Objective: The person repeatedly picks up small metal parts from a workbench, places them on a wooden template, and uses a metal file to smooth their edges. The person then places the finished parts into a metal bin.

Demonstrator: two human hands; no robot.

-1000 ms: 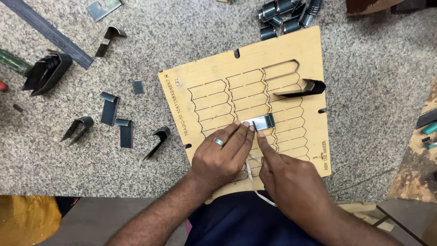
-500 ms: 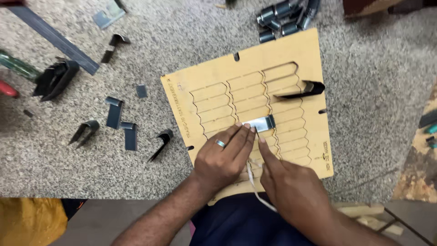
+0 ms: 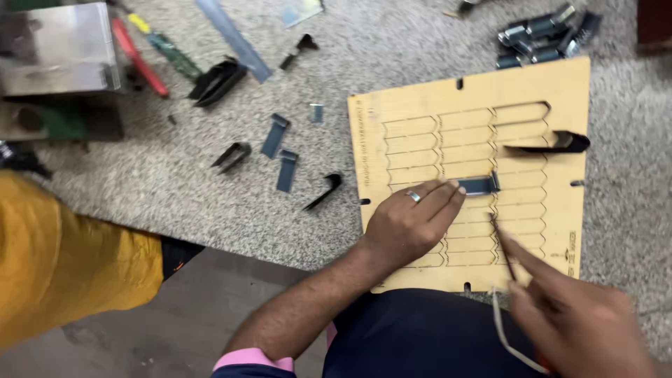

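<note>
1. Where the wooden die board (image 3: 567, 91) lies flat on the grey carpet (image 3: 175, 189), I see the left hand (image 3: 409, 224) resting on it, fingers pressed together, their tips holding down a short steel strip (image 3: 479, 185) seated in one of the board's cut slots.
2. The right hand (image 3: 581, 315) sits at the board's near edge, blurred; its index finger points up along a thin tool, and I cannot tell how firm the pinch is.
3. A black bent strip (image 3: 556, 143) stands in a slot near the board's far right.
4. More bent strips (image 3: 280, 150) lie scattered on the carpet, well apart from the board.
</note>
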